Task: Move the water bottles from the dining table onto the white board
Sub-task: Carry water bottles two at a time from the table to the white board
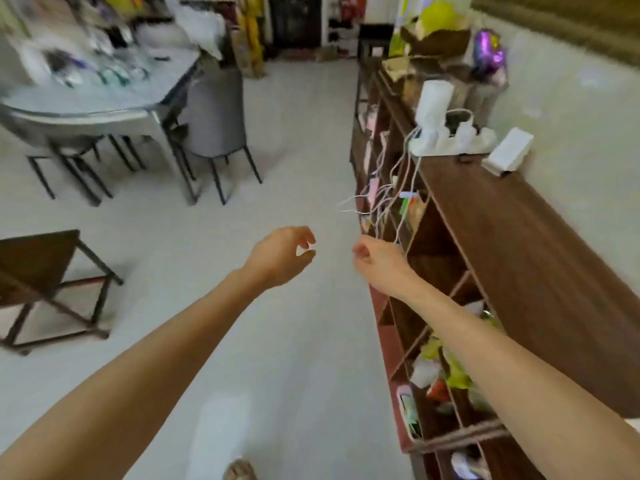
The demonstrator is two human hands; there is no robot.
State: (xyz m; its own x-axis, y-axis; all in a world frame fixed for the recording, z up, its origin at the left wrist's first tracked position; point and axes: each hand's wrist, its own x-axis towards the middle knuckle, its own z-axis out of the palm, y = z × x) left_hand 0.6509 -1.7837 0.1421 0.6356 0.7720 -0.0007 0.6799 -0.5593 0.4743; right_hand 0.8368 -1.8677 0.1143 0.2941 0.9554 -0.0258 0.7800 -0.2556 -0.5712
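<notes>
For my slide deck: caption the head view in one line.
Both empty hands, left and right, reach forward over the floor between the cluttered dining table and a wooden shelf unit.

Floor (294,140): pale, smooth, faintly glossy. Dining table (104,98): light, polished top with a sheen; items on it too blurred to judge. Chair (214,112): grey cloth back, thin dark metal legs. Shelf unit (502,237): brown wood, matt grain finish (top board). Power strip (453,140): white plastic, smooth. Side table (38,261): dark wood top, metal frame.
</notes>
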